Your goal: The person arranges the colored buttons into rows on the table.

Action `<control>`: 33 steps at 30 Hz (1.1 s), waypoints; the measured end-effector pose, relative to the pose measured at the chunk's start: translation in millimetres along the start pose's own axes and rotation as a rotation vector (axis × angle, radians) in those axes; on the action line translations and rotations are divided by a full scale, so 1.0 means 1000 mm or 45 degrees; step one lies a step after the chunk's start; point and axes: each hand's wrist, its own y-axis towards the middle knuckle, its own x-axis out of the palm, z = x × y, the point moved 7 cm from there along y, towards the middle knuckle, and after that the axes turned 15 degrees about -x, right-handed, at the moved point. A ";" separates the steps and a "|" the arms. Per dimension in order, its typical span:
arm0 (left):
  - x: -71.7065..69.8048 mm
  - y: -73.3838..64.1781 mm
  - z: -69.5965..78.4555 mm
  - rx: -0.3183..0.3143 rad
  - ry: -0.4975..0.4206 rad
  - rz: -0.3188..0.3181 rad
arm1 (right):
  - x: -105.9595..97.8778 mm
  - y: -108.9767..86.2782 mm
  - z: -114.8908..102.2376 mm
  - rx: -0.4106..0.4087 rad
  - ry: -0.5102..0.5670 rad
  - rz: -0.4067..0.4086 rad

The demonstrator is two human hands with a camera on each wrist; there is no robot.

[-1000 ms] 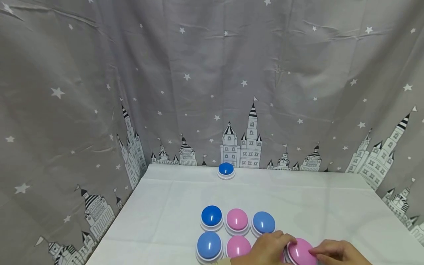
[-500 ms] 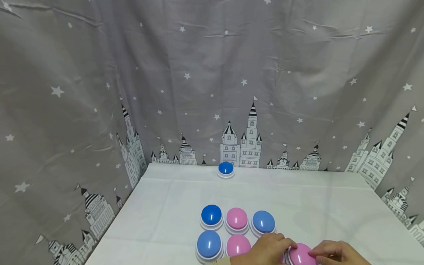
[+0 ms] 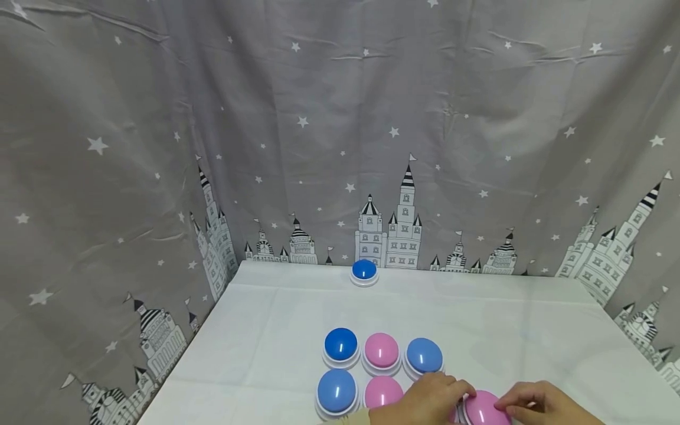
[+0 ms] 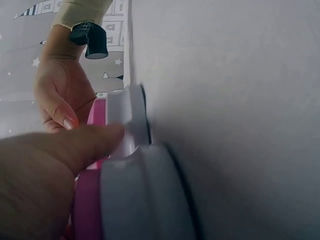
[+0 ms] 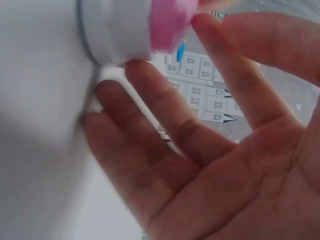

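Domed push buttons on white bases stand close together at the front of the table. In the head view, my left hand (image 3: 427,401) reaches over the near row, its fingertips at the left edge of the rightmost pink push button (image 3: 484,407). My right hand (image 3: 544,404) touches that button's dome from the right. In the left wrist view, my left thumb (image 4: 100,140) lies across where two pink buttons meet, the nearer one's base (image 4: 140,195) beside it. In the right wrist view, extended fingers (image 5: 165,107) meet the button's white base (image 5: 120,30). My left hand partly hides another pink button.
Left of my hands stand a pink button (image 3: 383,392) and a light blue one (image 3: 337,391). Behind are dark blue (image 3: 340,344), pink (image 3: 381,350) and light blue (image 3: 424,355) buttons. Another blue button (image 3: 364,270) stands at the table's (image 3: 276,330) back edge, before a grey curtain (image 3: 319,118).
The rightmost pink button has moved slightly down toward the near side and sits flatter. Both hands stay at it, the right shifting only a little.
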 end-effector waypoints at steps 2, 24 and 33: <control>0.001 0.001 -0.002 -0.009 -0.027 -0.072 | -0.003 0.003 0.000 0.031 -0.026 -0.005; -0.064 0.008 -0.120 -0.474 -0.392 0.029 | -0.018 0.144 -0.021 -0.168 -0.745 0.085; -0.071 0.009 -0.195 -0.689 -0.342 0.136 | -0.029 0.206 -0.012 -0.149 -0.827 0.128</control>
